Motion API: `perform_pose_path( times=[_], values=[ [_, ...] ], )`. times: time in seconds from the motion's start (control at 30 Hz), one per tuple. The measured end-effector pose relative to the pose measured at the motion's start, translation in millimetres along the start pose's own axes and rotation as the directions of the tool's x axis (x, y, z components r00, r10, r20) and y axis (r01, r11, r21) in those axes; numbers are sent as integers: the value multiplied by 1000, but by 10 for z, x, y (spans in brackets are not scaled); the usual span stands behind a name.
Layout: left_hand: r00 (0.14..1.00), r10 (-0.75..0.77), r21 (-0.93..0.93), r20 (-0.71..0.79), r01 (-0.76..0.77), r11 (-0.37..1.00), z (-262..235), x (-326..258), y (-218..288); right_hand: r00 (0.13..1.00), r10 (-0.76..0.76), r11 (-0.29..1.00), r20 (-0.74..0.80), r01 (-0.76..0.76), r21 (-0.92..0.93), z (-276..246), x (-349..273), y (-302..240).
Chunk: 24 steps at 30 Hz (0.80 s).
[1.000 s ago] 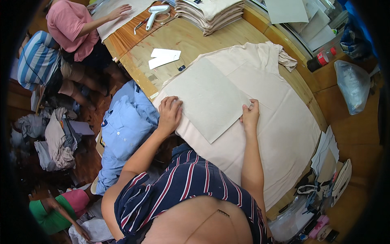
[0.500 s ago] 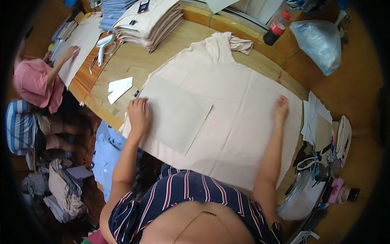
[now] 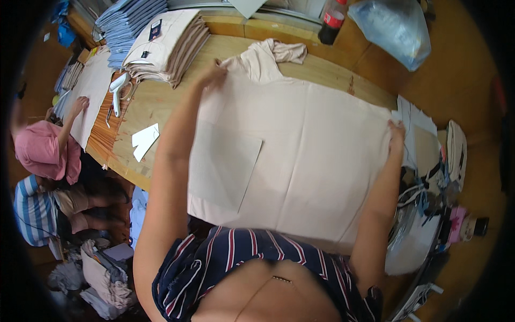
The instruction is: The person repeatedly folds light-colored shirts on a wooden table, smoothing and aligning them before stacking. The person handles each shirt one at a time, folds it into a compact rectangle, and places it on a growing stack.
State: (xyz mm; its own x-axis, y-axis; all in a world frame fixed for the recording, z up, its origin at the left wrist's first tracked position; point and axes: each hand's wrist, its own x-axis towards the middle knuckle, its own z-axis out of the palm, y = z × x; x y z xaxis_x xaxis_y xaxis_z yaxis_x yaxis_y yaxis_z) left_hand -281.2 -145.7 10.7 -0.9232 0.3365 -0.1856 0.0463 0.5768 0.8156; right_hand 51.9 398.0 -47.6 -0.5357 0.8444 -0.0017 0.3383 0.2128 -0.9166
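Note:
A pale pink shirt point(image 3: 322, 155) lies spread over the wooden table, its far end bunched up. On its left part rests a flat grey rectangular board point(image 3: 224, 166); my left forearm passes along the board's left side. My left hand point(image 3: 215, 76) is at the shirt's far left edge, fingers closed on the fabric, slightly blurred. At the right edge, my right hand point(image 3: 397, 134) pinches the cloth near its far corner.
A stack of folded pink shirts point(image 3: 166, 45) and blue ones point(image 3: 129, 27) stand far left. Nearby lie a white handheld tool point(image 3: 118, 88) and white card pieces point(image 3: 145, 140). A bottle point(image 3: 331, 24) stands at the back. A co-worker in a pink hat point(image 3: 43, 147) works at left.
My left hand has moved from the board's left edge up to the shirt's far left edge. My right hand has shifted right onto the shirt's edge. The view has turned slightly.

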Motion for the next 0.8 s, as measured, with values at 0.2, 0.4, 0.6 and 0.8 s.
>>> perform_pose_path(
  times=[0.2, 0.4, 0.6, 0.8],
  values=[
    [947, 286, -31, 145, -285, 958, -830, -1177, 259, 968, -204, 881, 144, 117, 459, -998, -1620, -1209],
    [854, 282, 328, 437, -443, 834, -894, -2370, -516, 969, -55, 981, 242, 7, 194, -1334, -2813, -693],
    [907, 205, 648, 368, -408, 643, -539, -3111, -824, 978, 44, 990, 205, -70, 122, -1398, -3287, -239],
    [876, 402, 621, 265, -474, 624, -577, -3159, -1150, 950, 175, 965, 260, -217, 145, -1502, -3716, 87]
  ],
)
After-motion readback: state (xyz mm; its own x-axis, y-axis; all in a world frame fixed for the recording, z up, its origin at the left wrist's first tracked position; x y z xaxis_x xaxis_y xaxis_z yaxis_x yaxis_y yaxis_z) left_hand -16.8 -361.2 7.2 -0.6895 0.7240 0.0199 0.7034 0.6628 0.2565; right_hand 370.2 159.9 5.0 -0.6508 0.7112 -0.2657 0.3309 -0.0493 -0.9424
